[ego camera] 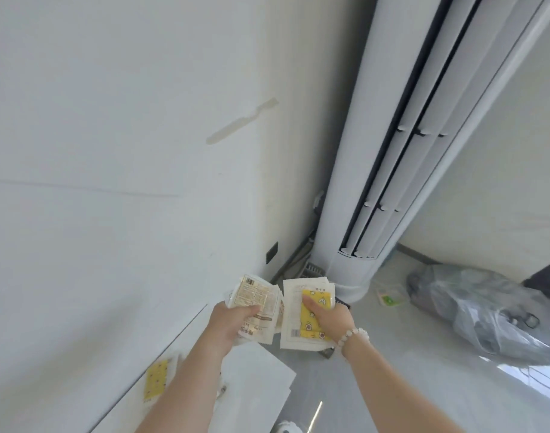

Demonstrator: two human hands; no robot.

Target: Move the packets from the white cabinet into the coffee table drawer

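The yellow packet [156,380] lay on the white cabinet [261,376], its long axis pointing away from the person. It was below and left of the left hand [233,320], the nearer one. That hand gripped a printed packet stack [255,295]. The right hand [329,317] pinched yellow-fronted packets [294,310]. The coffee table drawer was out of view.
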